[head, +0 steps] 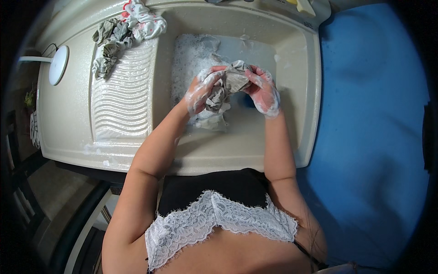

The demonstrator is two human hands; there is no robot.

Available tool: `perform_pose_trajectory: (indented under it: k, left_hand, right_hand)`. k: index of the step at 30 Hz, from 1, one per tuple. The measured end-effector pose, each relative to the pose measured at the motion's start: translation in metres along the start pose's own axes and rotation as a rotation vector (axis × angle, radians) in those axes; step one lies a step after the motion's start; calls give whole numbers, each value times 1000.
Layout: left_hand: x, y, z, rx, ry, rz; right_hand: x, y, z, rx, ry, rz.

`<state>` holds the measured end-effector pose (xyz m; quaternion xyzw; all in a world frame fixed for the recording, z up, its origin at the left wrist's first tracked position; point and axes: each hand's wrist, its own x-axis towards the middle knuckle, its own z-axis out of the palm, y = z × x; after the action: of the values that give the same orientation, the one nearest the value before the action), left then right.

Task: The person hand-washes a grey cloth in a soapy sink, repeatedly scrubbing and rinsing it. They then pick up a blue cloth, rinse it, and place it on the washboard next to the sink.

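Observation:
Both of my hands are covered in suds above the soapy water (253, 51) of a beige laundry sink (222, 162). Between them is a wet grey cloth (236, 79), bunched and partly hanging down. My left hand (202, 89) grips its left side, and my right hand (263, 89) pinches its right side between thumb and fingers. Below the cloth, a pale piece of fabric (210, 121) floats in the water. Something dark blue (250, 100) shows partly behind my right hand; I cannot tell what it is.
Left of the basin is a ridged washboard (121, 99). At its back lie bunched grey cloths (106, 56) and a white cloth with red spots (149, 24). A round white lamp head (59, 65) stands at the far left. A blue surface (369, 120) borders the sink's right side.

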<state>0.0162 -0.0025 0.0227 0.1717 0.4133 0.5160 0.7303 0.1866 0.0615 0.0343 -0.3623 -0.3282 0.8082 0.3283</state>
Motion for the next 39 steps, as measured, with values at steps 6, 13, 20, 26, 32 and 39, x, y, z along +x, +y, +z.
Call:
perform_pose_trajectory:
  k: [6,13,20,26,32,39]
  left_hand:
    - [5,-6,-5,201,-31,112]
    - [6,-7,-9,35,-83,71]
    - [7,-13,-10,172,-9,138]
    - [4,-6,-11,32,16,169]
    - [3,3,-8,71,72,50]
    - [4,-4,-7,227,-87,-157]
  right_hand:
    - [1,2,3,21,-51,14]
    - [1,13,7,-353,-86,-144]
    - [2,22,9,-670,132,-279]
    - [5,9,-9,-124,213,-343]
    - [9,9,-10,-321,150,-340]
    - [0,10,7,-374,-16,-100]
